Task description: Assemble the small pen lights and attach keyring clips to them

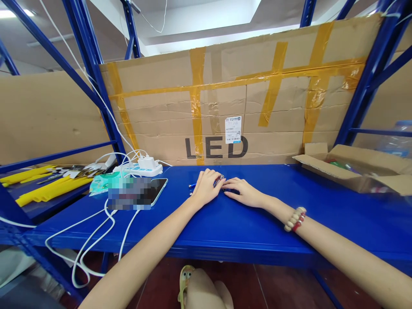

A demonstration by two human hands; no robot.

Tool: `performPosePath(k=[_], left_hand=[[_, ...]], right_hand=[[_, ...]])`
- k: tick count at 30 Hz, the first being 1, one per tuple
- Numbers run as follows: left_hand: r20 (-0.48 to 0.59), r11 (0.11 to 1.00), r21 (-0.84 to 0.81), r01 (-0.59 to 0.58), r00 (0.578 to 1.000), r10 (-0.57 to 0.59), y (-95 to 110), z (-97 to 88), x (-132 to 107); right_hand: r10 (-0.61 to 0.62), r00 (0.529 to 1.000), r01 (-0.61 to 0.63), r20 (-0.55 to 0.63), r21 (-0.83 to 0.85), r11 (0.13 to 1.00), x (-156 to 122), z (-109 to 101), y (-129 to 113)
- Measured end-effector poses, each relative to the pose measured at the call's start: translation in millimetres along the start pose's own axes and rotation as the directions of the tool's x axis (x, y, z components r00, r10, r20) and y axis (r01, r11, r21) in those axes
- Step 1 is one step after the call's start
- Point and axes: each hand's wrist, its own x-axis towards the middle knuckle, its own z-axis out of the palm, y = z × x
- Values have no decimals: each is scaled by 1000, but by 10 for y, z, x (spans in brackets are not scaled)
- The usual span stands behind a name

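Note:
My left hand is over the blue tabletop, its fingers curled and closed around a small, partly clear, dark piece whose kind I cannot make out. Right beside it, my right hand has its fingertips and thumb close together at the same spot, meeting the left fingertips. Whatever they pinch there is mostly hidden. A short blue pen-like piece sticks out to the left from behind my left hand. A bead bracelet circles my right wrist.
A phone lies to the left, partly blurred out, near a white power strip and loose white cables. An open cardboard box with small items stands right. A taped cardboard sheet closes the back. Yellow tubes lie far left.

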Motion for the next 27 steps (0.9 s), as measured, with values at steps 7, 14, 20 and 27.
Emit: performPosePath(k=[7, 14, 20, 27], left_hand=[[-18, 1000, -11, -24, 1000, 24, -16, 14, -3], [-13, 999, -5, -46, 999, 46, -10, 18, -3], [10, 999, -8, -43, 999, 43, -3, 10, -3], [11, 999, -22, -42, 999, 42, 10, -8, -5]], right_hand=[[-65, 997, 65, -43, 19, 998, 27, 24, 102], [-95, 991, 100, -89, 52, 994, 29, 6, 108], [-106, 988, 115, -116, 74, 991, 26, -1, 86], [-106, 987, 117, -125, 84, 990, 25, -21, 58]])
